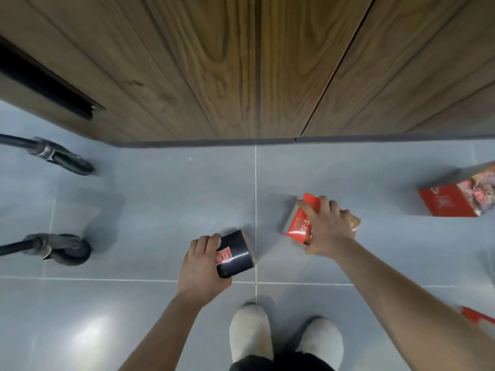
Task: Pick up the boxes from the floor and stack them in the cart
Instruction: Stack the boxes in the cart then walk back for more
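Observation:
My left hand (201,266) grips a small black box (237,254) with a red label, just above the grey tiled floor. My right hand (329,228) grips a red box (298,223) from above, with the fingers curled over its far edge. A larger red box with a flower print (455,195) lies on the floor at the right. The corner of another red box (475,317) shows at the lower right edge. Of the cart only two castor wheels (68,249) (72,162) and their dark legs show at the left.
A wood-grain cabinet front (241,65) runs across the top, meeting the floor at a dark plinth. My two feet in pale slippers (250,333) stand at the bottom centre. A black handle strip (45,81) is on the cabinet at the upper left.

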The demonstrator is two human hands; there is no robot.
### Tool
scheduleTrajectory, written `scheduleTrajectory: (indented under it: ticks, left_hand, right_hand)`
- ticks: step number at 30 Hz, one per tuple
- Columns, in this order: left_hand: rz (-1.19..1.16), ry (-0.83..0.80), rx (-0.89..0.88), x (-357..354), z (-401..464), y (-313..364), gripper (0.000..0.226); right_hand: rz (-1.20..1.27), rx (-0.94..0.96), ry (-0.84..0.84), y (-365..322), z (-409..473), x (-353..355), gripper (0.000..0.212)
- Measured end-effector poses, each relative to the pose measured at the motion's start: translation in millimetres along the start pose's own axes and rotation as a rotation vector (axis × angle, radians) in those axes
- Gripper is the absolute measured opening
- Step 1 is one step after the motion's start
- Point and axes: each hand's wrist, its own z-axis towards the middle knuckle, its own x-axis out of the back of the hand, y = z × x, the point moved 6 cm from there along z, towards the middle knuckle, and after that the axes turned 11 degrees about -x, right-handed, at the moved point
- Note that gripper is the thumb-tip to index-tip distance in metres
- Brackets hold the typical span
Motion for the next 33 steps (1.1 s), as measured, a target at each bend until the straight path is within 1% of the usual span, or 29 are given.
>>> scheduleTrajectory:
  ticks: [3, 5, 11, 14, 17, 19, 23, 26, 28, 33]
  left_hand:
    - [-0.028, -0.002, 0.042, 34, -10, 15, 0.077]
    - [-0.047, 0.017, 0.05, 71, -23, 35, 0.078]
    - [-0.115, 0.081, 0.115, 230, -92, 131, 0.08]
    - [-0.127, 0.135, 0.135, 308, -139, 174, 0.079]
    - [-0.145, 0.222, 0.154, 361, -191, 204, 0.08]
    - [-0.179, 0.283, 0.204, 388, -229, 215, 0.082]
    - [-0.237, 0.391, 0.288, 422, -306, 219, 0.093]
    - [-0.264, 0.466, 0.375, 444, -358, 207, 0.095]
    - [-0.279, 0.516, 0.408, 456, -388, 194, 0.095]
    - [-0.244, 0.558, 0.44, 493, -448, 148, 0.092]
  right_hand:
    - [0.077, -0.01, -0.037, 14, -32, 34, 0.114]
    - [0.114, -0.002, -0.054, 26, -65, 72, 0.114]
    - [0.208, 0.001, -0.031, 52, -203, 225, 0.11]
    - [0.269, 0.064, -0.028, 49, -278, 300, 0.107]
    - [0.31, 0.125, -0.009, 44, -338, 352, 0.115]
    - [0.311, 0.18, 0.003, 37, -369, 381, 0.12]
    - [0.255, 0.29, -0.028, 18, -420, 417, 0.119]
    - [0.276, 0.35, 0.001, -3, -448, 437, 0.116]
    - [0.281, 0.382, 0.01, -25, -463, 447, 0.115]
    - [0.245, 0.46, 0.029, -103, -498, 463, 0.11]
